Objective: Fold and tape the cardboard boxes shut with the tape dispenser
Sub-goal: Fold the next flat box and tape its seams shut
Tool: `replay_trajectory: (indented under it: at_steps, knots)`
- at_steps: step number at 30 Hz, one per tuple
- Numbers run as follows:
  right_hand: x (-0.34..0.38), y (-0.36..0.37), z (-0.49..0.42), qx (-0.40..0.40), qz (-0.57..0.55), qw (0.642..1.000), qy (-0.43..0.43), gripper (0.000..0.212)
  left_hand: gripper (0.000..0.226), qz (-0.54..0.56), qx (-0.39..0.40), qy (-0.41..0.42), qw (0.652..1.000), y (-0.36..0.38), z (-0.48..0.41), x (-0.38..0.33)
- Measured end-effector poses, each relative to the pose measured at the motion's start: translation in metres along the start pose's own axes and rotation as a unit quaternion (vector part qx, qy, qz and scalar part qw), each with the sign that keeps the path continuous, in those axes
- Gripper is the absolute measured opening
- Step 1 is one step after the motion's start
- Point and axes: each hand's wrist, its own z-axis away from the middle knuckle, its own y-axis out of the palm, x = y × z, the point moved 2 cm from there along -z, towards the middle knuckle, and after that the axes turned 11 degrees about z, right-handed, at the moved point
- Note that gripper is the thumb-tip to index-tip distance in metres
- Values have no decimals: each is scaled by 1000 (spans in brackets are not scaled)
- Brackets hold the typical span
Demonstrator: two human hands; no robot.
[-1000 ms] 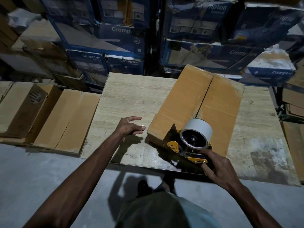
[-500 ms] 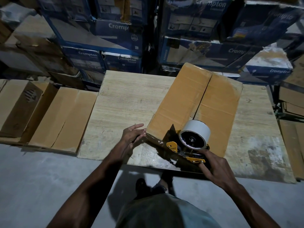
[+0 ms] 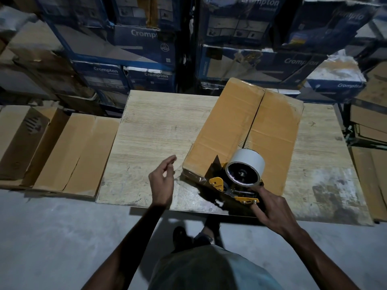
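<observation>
The left hand (image 3: 162, 181) is off the box (image 3: 240, 130) corner now, hovering just beside it with loose fingers.

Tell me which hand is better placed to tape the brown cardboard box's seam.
Right: the right hand grips the yellow tape dispenser at the seam's near end; the left hand hovers beside the brown cardboard box.

we see a tan-orange cardboard box (image 3: 240, 130) on a pale wood-grain table (image 3: 159, 130), a tape dispenser (image 3: 234, 183) with yellow plates, black hub and white tape roll (image 3: 248, 162), and at the top of the frame dark blue stacked cartons (image 3: 144, 38) with white lettering.
</observation>
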Motion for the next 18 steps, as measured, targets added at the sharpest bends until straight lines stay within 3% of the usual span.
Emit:
replay_trajectory:
  at_steps: [3,7,12,16,18]
  knots:
    - [1,-1,0,-4,-2,1000,-2,48,50,-49,93,-16,994,8,13,-2]
    - [0,-1,0,1,-6,1000,3,48,65,-89,61,-2,994,19,17,2]
    - [1,-1,0,-2,-6,1000,7,46,42,-185,47,42,981,18,14,4]
    - [2,-1,1,1,-3,1000,10,46,40,-332,68,62,939,13,15,5]
    - [4,-2,1,2,-3,1000,14,45,46,-447,116,54,885,9,14,11]
